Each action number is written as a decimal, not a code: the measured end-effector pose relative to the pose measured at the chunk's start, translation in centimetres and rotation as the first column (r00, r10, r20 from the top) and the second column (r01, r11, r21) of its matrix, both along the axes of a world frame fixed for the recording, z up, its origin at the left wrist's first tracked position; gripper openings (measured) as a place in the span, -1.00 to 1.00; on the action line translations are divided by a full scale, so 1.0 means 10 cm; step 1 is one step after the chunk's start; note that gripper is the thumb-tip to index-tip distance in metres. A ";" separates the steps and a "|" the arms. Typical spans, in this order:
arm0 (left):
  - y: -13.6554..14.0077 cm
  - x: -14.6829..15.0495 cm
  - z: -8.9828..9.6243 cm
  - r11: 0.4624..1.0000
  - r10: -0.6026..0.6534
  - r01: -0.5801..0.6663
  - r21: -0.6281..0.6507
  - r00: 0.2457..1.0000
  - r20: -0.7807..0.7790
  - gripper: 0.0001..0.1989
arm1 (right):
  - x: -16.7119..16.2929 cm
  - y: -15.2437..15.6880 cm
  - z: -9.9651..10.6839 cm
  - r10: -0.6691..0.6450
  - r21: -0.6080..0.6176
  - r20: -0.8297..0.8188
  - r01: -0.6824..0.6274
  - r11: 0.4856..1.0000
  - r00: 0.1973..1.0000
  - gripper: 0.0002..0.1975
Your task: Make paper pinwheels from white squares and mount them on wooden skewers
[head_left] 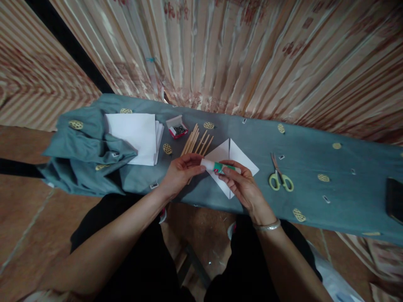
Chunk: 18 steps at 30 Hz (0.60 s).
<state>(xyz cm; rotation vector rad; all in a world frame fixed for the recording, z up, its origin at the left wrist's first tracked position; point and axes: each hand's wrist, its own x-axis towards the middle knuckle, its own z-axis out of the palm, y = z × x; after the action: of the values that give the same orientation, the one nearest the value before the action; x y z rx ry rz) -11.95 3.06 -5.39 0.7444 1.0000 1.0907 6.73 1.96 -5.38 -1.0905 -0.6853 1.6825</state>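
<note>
A white and green glue stick is held sideways between both hands above the table. My left hand pinches its white end with thumb and fingers. Around its other end, my right hand is closed, wearing a bracelet at the wrist. Beneath the hands lies a folded white paper, its flaps meeting at a centre line; part of it is hidden by the hands and glue stick. Several thin wooden sticks lie just beyond my left hand, their near ends partly covered by it.
Scissors with green handles lie to the right. A small open box of dark pins or tacks stands behind the sticks. White paper sheets are stacked at left beside bunched tablecloth. A dark object rests at the far right edge.
</note>
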 end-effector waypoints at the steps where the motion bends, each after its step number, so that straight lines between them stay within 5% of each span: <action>1: 0.00 0.00 0.00 1.000 0.003 -0.003 0.011 1.000 -0.018 -0.60 | -0.01 0.00 0.00 -0.002 -0.001 -0.003 0.002 1.000 1.000 -0.68; 11: -0.04 -0.05 -0.01 0.997 -0.050 0.057 0.056 0.990 -0.129 -0.60 | -0.05 -0.07 -0.01 0.036 -0.002 0.023 -0.036 0.999 0.999 -0.70; 18: -0.05 -0.09 -0.02 0.941 -0.123 0.203 0.272 0.951 -0.284 -0.66 | -0.16 -0.06 0.00 0.098 0.041 0.098 -0.102 0.994 0.990 -0.66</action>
<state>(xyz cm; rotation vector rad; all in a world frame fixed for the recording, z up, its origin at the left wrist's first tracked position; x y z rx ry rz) -12.82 2.59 -5.61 1.2247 0.9841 1.0239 5.15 1.39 -5.35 -1.1257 -0.8483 1.6988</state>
